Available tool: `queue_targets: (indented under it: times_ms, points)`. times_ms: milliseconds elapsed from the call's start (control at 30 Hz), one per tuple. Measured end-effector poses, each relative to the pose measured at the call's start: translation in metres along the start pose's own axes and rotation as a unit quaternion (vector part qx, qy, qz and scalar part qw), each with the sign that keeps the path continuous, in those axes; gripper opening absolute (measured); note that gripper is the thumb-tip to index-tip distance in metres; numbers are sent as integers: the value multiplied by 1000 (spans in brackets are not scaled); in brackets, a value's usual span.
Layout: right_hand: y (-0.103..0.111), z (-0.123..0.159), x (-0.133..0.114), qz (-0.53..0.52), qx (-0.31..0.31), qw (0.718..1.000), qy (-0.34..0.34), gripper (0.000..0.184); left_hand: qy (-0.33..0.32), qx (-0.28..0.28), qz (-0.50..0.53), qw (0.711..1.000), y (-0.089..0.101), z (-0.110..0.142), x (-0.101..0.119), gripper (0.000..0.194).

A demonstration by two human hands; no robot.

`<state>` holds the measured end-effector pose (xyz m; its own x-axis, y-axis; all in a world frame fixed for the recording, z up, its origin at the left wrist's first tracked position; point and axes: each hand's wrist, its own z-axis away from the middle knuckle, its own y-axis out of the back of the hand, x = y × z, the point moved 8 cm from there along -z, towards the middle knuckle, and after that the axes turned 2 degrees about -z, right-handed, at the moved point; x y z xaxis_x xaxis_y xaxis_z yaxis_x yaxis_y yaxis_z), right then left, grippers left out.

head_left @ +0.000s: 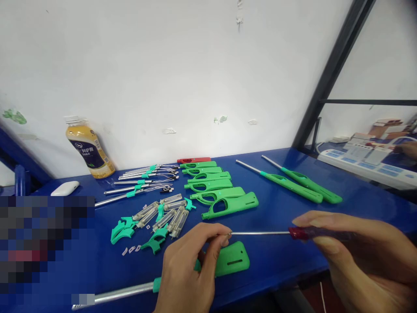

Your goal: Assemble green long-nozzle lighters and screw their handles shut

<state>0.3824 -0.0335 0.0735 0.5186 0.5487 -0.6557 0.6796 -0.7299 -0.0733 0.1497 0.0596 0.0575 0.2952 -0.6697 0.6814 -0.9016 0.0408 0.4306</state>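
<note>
My left hand (189, 274) is closed on a green lighter body (233, 260) with a long metal tube (120, 293) that runs off to the lower left. Its thumb and forefinger pinch at the tip of a screwdriver shaft (260, 233), perhaps on a tiny screw too small to make out. My right hand (361, 256) grips the screwdriver's dark red handle (312, 233) and holds it level, pointing left at the left fingertips. Both hands hover just above the front of the blue table (280, 217).
Rows of green handle shells (224, 204), metal tubes with wires (143, 180), clear lighter inserts (166, 215) and teal triggers (122, 230) lie mid-table. Two assembled green lighters (299, 184) rest at right. A yellow drink bottle (89, 148) stands by the wall. A white power strip (365, 167) is far right.
</note>
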Motion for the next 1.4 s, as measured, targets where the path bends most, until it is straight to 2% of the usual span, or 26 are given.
queue_targets:
  times_ms: [200, 267, 433, 667, 800, 867, 1000, 1133, 1267, 1400]
  points:
    - [-6, -9, -10, -20, 18, 1000, 1, 13, -33, -36, 15, 999, -4, 3, 7, 24]
    - [-8, -11, -15, -8, 18, 1000, 6, 13, -35, -36, 26, 998, -4, 2, 9, 25]
    - [-15, -16, -25, 29, 8, 999, 26, 19, -60, -26, -19, 998, -4, 1, 13, 29]
    - [-20, -19, -35, 2, -28, 998, 50, 18, -144, -62, -41, 987, -22, 6, 21, 39]
    - [-40, -18, -41, 21, -170, 982, 73, 11, -163, -68, -99, 979, -35, 12, 16, 42]
    - [-47, -17, -40, 21, -209, 974, 80, 6, -162, -81, -125, 975, -40, 15, 13, 41]
    - [-56, -9, -35, -2, -234, 966, 111, 22, -160, -115, -157, 968, -46, 17, 10, 39]
    - [-61, -1, -28, -5, -232, 966, 118, 37, -171, -102, -173, 965, -46, 16, 12, 31]
    - [-64, -5, -25, -4, -251, 964, 89, 34, -175, -102, -192, 960, -47, 17, 12, 31]
    - [-70, -9, -22, -50, -270, 960, 51, 37, -181, -135, -240, 944, -41, 27, 9, 26]
